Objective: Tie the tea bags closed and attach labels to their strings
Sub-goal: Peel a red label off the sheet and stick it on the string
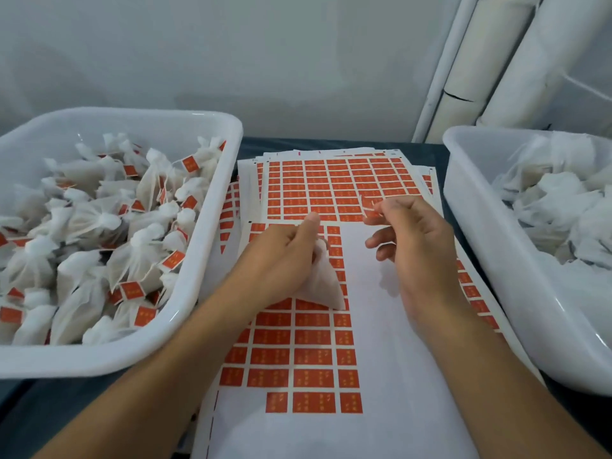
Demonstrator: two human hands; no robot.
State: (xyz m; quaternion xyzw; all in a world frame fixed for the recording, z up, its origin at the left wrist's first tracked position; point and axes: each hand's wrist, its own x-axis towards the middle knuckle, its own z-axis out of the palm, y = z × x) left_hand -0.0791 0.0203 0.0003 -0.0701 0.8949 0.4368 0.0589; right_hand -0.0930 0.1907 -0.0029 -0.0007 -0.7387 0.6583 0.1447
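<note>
A tub of labelled bags (99, 226) sat left, another tub (496, 260) right, label sheets (331, 342) between them on the table (33, 412).

left tub (212, 246): smooth white plastic, faint sheen | right tub (480, 233): same glossy plastic | tea bag (323, 281): thin matt gauzy cloth | label sheet (381, 326): smooth white paper, matt orange stickers | tabletop (443, 150): dark, matt | pipes (490, 61): white, dull plastic
</note>
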